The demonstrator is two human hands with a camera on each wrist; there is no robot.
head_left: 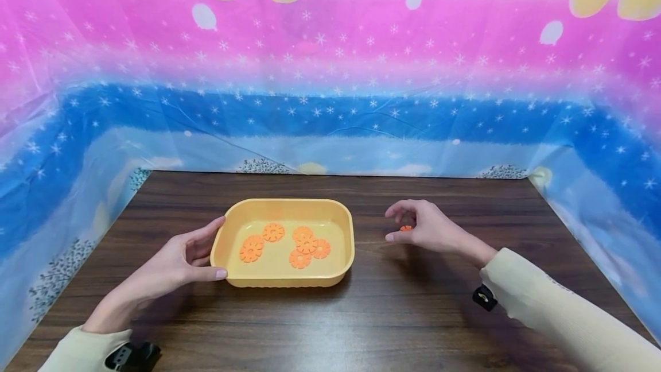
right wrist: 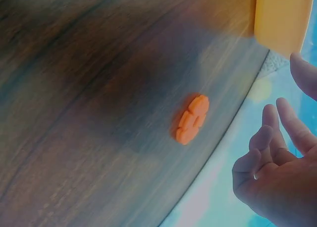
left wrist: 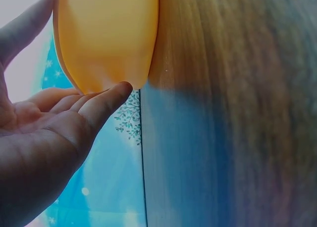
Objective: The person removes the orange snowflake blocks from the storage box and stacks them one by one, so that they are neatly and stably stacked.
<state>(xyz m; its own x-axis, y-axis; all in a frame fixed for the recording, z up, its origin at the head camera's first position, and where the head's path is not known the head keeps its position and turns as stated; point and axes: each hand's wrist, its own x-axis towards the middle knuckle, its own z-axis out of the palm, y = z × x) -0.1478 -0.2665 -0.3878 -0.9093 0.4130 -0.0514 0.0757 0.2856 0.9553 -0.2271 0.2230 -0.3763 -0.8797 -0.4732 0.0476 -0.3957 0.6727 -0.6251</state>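
Observation:
A yellow plastic tray (head_left: 284, 274) stands on the table with several orange notched discs (head_left: 273, 232) lying in it, some overlapping. My left hand (head_left: 181, 260) holds the tray's left end, thumb at the near corner and fingers at the far side. The left wrist view shows the fingertips against the wall of the tray (left wrist: 109, 43). To the right of the tray, my right hand (head_left: 428, 225) hovers with thumb and fingers apart. One orange notched disc (right wrist: 192, 119) lies on the tabletop near it, not touching the fingers. In the head view the hand partly hides this disc (head_left: 406, 228).
The dark wood table (head_left: 320, 326) ends at a patterned cloth backdrop (head_left: 330, 113) along the back and both sides. Each wrist carries a small black device, such as the one on the right wrist (head_left: 485, 297).

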